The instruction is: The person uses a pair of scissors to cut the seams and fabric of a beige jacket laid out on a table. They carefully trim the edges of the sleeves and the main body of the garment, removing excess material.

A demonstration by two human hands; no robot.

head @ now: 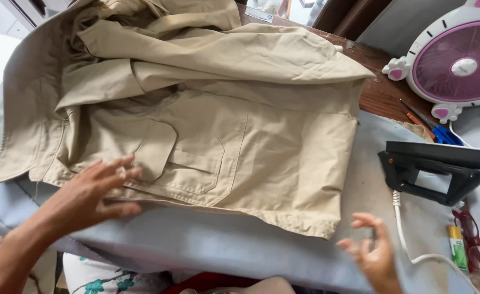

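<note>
A beige garment (213, 114) with a flap pocket lies spread over a pale blue-grey cloth (207, 245) covering the table. My left hand (96, 193) rests flat on the garment's near left edge, fingers spread beside the pocket. Hovering just off the garment's lower right corner, above the blue-grey cloth, is my right hand (373, 253), fingers apart and holding nothing.
A black iron (436, 169) stands at the right with its white cord (408, 245) trailing toward me. Behind it are a white and pink fan (457, 62), pens (433, 128), red glasses (474, 242) and a small yellow-green tube (457, 245).
</note>
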